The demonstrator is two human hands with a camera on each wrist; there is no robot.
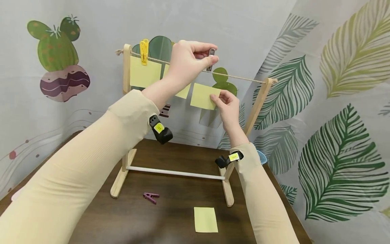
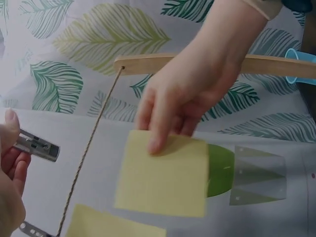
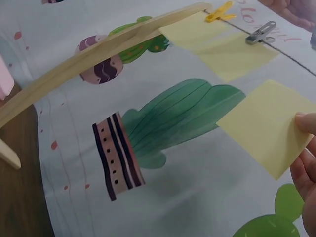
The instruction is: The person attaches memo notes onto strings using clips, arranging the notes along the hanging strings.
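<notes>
a thin twisted tan rope (image 1: pixel 237 77) runs between a pale wooden left post (image 1: pixel 127 67) and a pale wooden right post (image 1: pixel 259 101), apparently so that light sheets can hang from it.

the left hand (image 1: pixel 190 59) pinches a small silver metal clip (image 1: pixel 211 52) between thumb and fingers; the left wrist view shows this clip just above the rope and apart from it. i cannot tell whether the clip's mouth is spread. the right hand (image 1: pixel 228 105) holds a pale yellow paper square (image 1: pixel 202 96) just below the rope, towards its right end, not touching it. the thumb lies on the front face at the right edge and the fingers go behind, a grip that seems meant to keep the sheet flat and its upper edge uncovered.

near the rope's left end, a bright yellow plastic clothespin (image 1: pixel 144 52) fastens a first yellow paper square (image 1: pixel 144 73). next along the rope, a second silver clip (image 3: pixel 261 33) holds a second yellow paper square (image 3: pixel 237 59), partly hidden by the left arm in the head view.

well below the rope, a purple clip (image 1: pixel 150 197) and a loose yellow paper square (image 1: pixel 205 220) lie apart on the dark brown wooden table (image 1: pixel 170 217), probably set there within easy reach.
</notes>
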